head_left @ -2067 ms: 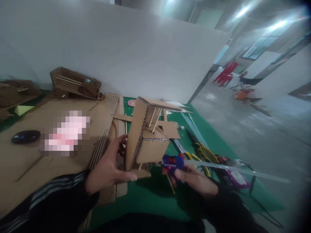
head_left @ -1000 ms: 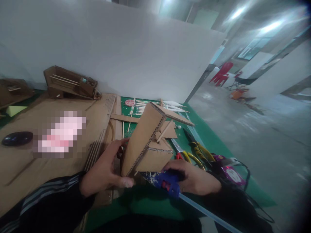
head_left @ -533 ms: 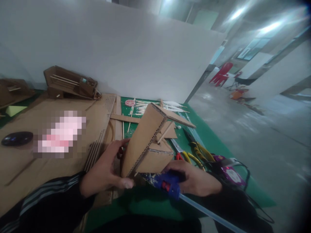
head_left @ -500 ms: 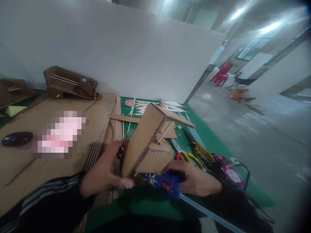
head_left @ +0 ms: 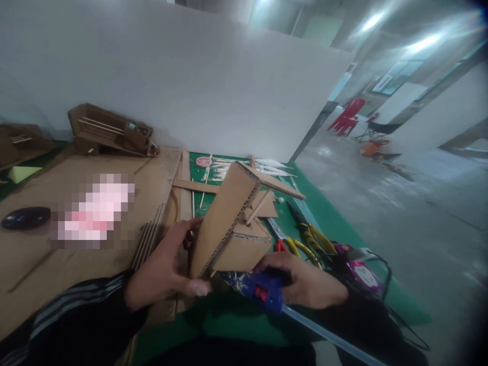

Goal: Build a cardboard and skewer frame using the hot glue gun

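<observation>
My left hand (head_left: 171, 269) grips the lower left side of a folded cardboard piece (head_left: 229, 218), its thumb at the bottom edge. A thin wooden stick (head_left: 259, 207) crosses the piece's inner side. In my right hand (head_left: 305, 279) is a blue glue gun (head_left: 267, 292), with a long clear glue stick (head_left: 320, 329) coming out of its back. The gun's nozzle lies just under the cardboard's lower edge; whether it touches cannot be made out. Strands of dried glue cling around the nozzle.
Scissors (head_left: 279, 231), pliers (head_left: 305, 223) and a purple device with a cable (head_left: 362, 274) lie on the green table (head_left: 400, 300). White-tipped sticks (head_left: 267, 166) are behind. On the left are a brown cardboard model (head_left: 110, 129), a black mouse (head_left: 26, 217) and a cardboard sheet (head_left: 49, 193).
</observation>
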Action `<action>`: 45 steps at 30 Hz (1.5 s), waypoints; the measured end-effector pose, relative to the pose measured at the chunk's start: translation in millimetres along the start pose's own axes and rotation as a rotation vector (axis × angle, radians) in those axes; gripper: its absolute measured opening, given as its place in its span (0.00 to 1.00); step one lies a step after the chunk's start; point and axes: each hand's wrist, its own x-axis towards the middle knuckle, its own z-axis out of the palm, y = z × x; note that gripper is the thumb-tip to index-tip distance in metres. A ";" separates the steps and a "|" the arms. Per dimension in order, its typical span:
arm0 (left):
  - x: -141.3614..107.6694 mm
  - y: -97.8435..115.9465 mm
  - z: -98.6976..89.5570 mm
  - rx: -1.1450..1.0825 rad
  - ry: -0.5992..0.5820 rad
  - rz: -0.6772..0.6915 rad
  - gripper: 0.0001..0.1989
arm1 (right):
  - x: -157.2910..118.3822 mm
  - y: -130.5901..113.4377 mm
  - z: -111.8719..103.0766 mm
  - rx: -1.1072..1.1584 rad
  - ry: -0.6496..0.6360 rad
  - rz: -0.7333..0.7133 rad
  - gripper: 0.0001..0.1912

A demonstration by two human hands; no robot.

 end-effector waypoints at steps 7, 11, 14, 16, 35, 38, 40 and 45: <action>-0.3 0.7 -0.2 -0.017 -0.007 0.003 0.52 | -1.4 1.4 -0.9 -0.027 -0.009 0.028 0.20; -0.1 0.9 0.0 0.001 -0.014 0.003 0.51 | -1.1 1.6 -0.6 -0.024 -0.002 0.023 0.20; 0.4 -0.1 0.2 0.012 -0.005 0.010 0.51 | -0.8 1.3 -0.6 -0.021 -0.011 0.016 0.20; 0.5 -0.8 0.2 0.020 -0.007 0.009 0.51 | -0.7 1.7 -0.5 -0.028 -0.008 0.012 0.21; -0.3 -2.8 -0.4 0.010 -0.008 0.011 0.52 | -0.9 6.4 -1.9 0.004 -0.010 -0.026 0.20; -0.3 -1.5 -0.9 0.013 -0.016 0.014 0.51 | -1.1 6.7 -2.8 -0.027 -0.016 -0.021 0.21; 0.2 -0.6 -0.9 0.005 -0.018 0.009 0.51 | -1.2 6.7 -3.1 -0.025 -0.024 -0.010 0.22; 1.0 -1.2 -0.2 0.001 -0.009 0.006 0.51 | -2.4 7.1 -2.6 -0.004 -0.014 0.001 0.23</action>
